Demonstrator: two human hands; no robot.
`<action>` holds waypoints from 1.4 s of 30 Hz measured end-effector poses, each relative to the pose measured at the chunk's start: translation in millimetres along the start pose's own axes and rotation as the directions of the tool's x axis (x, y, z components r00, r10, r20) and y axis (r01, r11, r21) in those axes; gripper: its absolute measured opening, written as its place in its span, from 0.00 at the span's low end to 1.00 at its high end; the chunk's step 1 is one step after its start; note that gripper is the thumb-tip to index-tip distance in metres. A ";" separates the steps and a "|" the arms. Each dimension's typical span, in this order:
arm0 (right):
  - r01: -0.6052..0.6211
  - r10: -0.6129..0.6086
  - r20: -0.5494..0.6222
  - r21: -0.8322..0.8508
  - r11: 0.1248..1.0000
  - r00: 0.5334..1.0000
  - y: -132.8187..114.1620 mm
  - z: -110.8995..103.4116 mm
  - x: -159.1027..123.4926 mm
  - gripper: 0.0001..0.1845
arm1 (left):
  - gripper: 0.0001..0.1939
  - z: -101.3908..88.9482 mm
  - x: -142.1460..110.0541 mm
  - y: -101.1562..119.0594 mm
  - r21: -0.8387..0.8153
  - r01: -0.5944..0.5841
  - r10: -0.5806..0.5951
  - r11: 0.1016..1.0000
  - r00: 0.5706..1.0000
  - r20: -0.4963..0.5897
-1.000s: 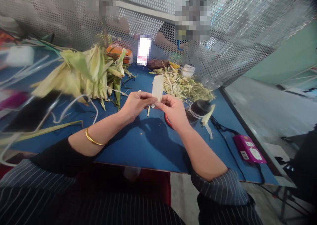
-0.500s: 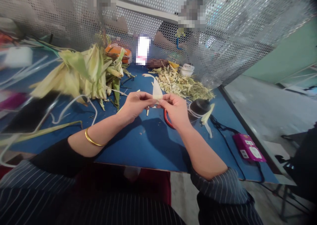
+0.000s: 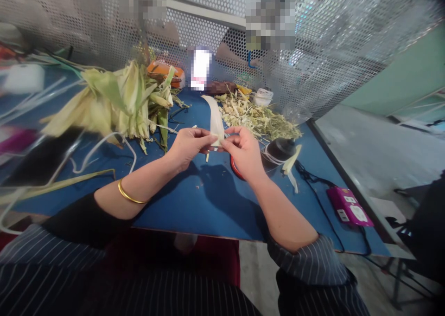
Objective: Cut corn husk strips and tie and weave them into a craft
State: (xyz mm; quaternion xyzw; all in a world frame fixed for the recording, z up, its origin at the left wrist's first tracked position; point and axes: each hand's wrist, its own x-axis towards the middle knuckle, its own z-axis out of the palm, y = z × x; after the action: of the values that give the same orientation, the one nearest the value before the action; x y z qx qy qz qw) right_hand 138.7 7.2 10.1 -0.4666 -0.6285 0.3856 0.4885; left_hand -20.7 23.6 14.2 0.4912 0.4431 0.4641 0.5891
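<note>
A pale strip of corn husk [image 3: 215,119] stands up between my two hands, its thin tip curving away to the left. My left hand [image 3: 190,147] pinches its lower end between thumb and fingers. From the other side, my right hand [image 3: 243,151] pinches the same end with thumb and forefinger. Partly hidden behind the right hand is a red-handled tool [image 3: 235,167], its kind not clear. A black spool [image 3: 280,152] wound with pale cord stands just right of that hand.
A large bundle of corn husks [image 3: 118,100] lies at left, near a white cable [image 3: 130,146]. Shredded husk scraps [image 3: 253,116] are heaped behind my hands. A magenta box [image 3: 349,207] with a black cord sits at right. A perforated metal screen [image 3: 208,26] closes the table's back.
The husk strip now stands taller and flatter, showing more of its length. My fingers have shifted slightly along its lower end; both hands keep their pinch.
</note>
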 end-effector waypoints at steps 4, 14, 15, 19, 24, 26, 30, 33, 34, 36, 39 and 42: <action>0.206 -0.199 0.062 -0.146 0.968 0.978 -8.1 -2.3 -2.9 0.14 | 0.09 -0.6 2.1 -0.7 -0.117 0.063 -0.063 0.991 0.998 0.007; 0.357 -0.362 0.066 -0.398 0.845 0.930 -5.7 -1.8 -3.7 0.04 | 0.06 -1.4 1.8 -1.0 -0.155 0.106 -0.103 0.982 0.994 0.028; 0.360 -0.370 0.055 -0.401 0.843 0.927 -6.0 -1.6 -3.9 0.05 | 0.07 -1.3 1.6 -1.4 -0.160 0.106 -0.102 0.981 0.994 0.035; 0.367 -0.394 0.014 -0.396 0.842 0.919 -7.3 -0.6 -4.4 0.05 | 0.10 0.4 0.1 -2.1 -0.168 0.067 -0.061 0.983 0.997 0.038; 0.267 -0.301 -0.038 -0.365 0.892 0.953 -8.3 1.4 -4.8 0.04 | 0.10 2.6 -2.5 -1.0 -0.102 -0.061 0.063 0.993 0.998 0.009; 0.220 -0.258 -0.071 -0.340 0.914 0.963 -8.5 2.2 -4.9 0.04 | 0.10 3.2 -3.7 0.0 -0.088 -0.088 0.089 0.992 0.996 0.009; 0.158 -0.206 -0.147 -0.282 0.946 0.968 -7.1 3.2 -4.6 0.04 | 0.09 3.8 -6.0 2.6 -0.063 -0.091 0.092 0.994 0.996 0.016; 0.133 -0.183 -0.177 -0.261 0.956 0.967 -5.0 3.7 -3.9 0.05 | 0.10 4.3 -7.3 3.3 -0.054 -0.097 0.100 0.994 0.994 0.049; 0.124 -0.174 -0.185 -0.255 0.959 0.967 -4.3 3.8 -3.7 0.06 | 0.11 4.5 -7.6 2.9 -0.045 -0.109 0.112 0.993 0.992 0.063; 0.106 -0.157 -0.196 -0.247 0.963 0.968 -2.7 3.8 -3.1 0.05 | 0.11 5.0 -7.5 1.0 -0.008 -0.157 0.157 0.988 0.985 0.071; 0.095 -0.144 -0.197 -0.237 0.967 0.970 -0.4 3.6 -2.3 0.04 | 0.11 5.3 -6.4 -3.1 0.082 -0.241 0.239 0.967 0.970 0.039; 0.083 -0.116 -0.182 -0.175 0.981 0.976 1.3 2.5 -1.3 0.03 | 0.10 4.9 -4.8 -5.5 0.073 -0.246 0.243 0.966 0.969 0.052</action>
State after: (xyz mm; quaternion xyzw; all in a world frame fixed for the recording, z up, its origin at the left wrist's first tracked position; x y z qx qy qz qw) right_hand 136.7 6.2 7.9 -0.5085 -0.6312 0.2601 0.5248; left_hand -16.2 17.6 9.7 0.5748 0.3846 0.5048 0.5166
